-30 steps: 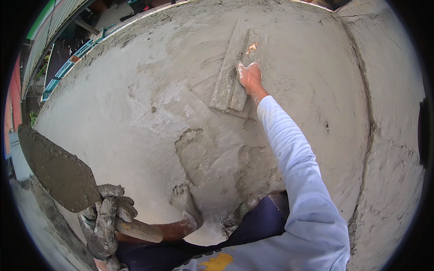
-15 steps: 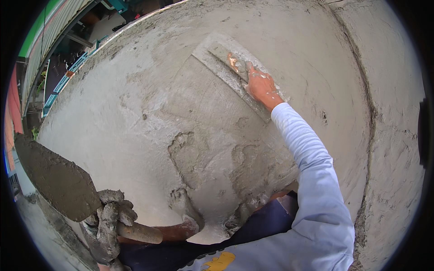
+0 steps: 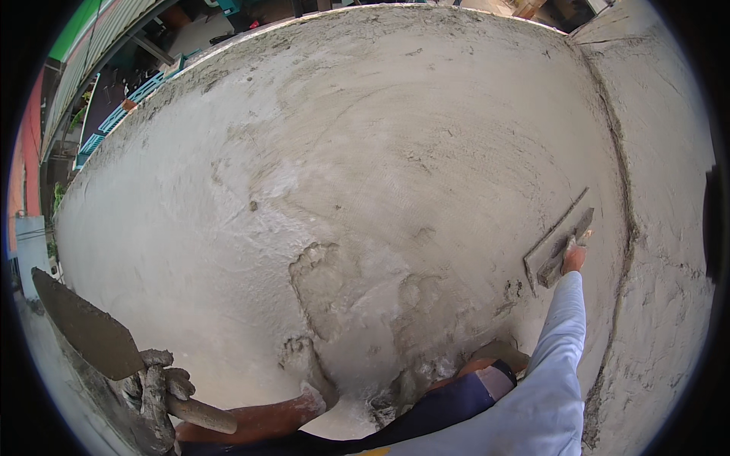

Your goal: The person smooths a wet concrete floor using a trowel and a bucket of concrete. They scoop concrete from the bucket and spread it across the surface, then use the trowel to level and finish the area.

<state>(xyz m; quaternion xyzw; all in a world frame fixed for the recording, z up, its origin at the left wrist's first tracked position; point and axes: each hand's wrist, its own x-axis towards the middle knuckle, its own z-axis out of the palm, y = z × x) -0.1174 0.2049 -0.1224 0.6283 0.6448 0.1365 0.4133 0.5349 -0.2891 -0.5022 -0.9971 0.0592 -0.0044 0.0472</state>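
My right hand [image 3: 575,257] is wrapped around the handle of a flat rectangular float [image 3: 541,255], out to the right over wet grey concrete [image 3: 426,175]. The float is tilted; whether its lower edge touches the surface is hard to tell. At the lower left, my left hand [image 3: 157,391], thickly caked with mortar, grips the wooden handle of a pointed trowel [image 3: 87,325]. A layer of grey mortar coats the trowel's blade, which is held up, pointing to the far left. Curved smoothing marks run across the middle of the concrete.
Deep footprints [image 3: 319,289] mark the concrete before my legs, and my feet are sunk in it. A rough seam [image 3: 620,167] runs down the right side. Past the slab's far left edge are a light blue railing [image 3: 122,114] and a corrugated roof [image 3: 103,53].
My right hand has swept the float from the upper middle to the right, turning and tilting it. My left hand with the trowel has shifted slightly left and down in view.
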